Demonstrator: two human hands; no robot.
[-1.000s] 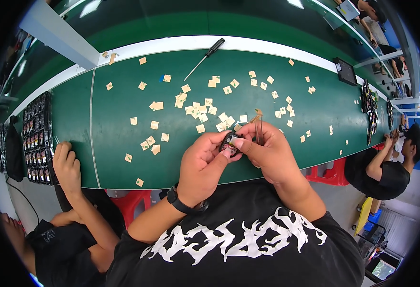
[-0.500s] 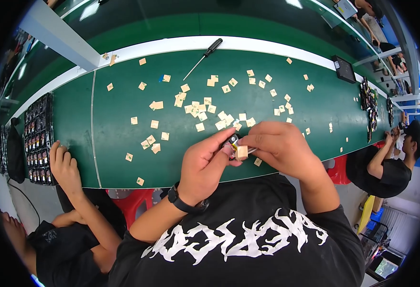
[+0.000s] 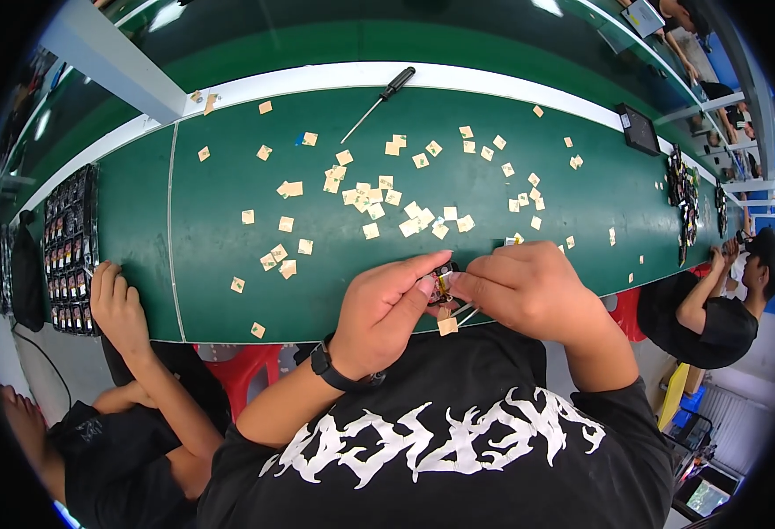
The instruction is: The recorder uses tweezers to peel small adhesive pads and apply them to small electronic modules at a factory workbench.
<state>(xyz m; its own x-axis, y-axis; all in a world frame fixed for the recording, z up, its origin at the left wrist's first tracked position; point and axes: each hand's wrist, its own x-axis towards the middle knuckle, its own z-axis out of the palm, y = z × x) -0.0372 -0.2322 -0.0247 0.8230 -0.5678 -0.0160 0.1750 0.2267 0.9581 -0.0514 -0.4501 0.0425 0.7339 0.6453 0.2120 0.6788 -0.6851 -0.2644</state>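
Note:
Close to the near table edge, my left hand [image 3: 382,309] grips a small black electronic device [image 3: 443,275] with metallic and yellow parts. Its thumb lies across the device and the fingers wrap round behind. My right hand [image 3: 528,286] is closed in a pinch against the device's right side; what its fingertips hold is hidden. Below the device, a tan square sticker [image 3: 448,325] hangs between the hands. Thin pale prongs or wires [image 3: 467,315] stick out beside it; their kind is unclear. Just past my right knuckles shows a small white-and-yellow piece [image 3: 512,241], partly covered.
Many tan square stickers [image 3: 371,231] are scattered over the green table [image 3: 228,264]. A black-handled screwdriver [image 3: 378,105] lies at the far edge. Trays of parts [image 3: 71,256] stand left, beside a co-worker's hand [image 3: 120,304]. A black tray [image 3: 639,130] and dark parts [image 3: 683,203] sit right.
My right hand has moved slightly down and right, uncovering the white-and-yellow piece. The device has shifted a little right, and the tan sticker now hangs lower.

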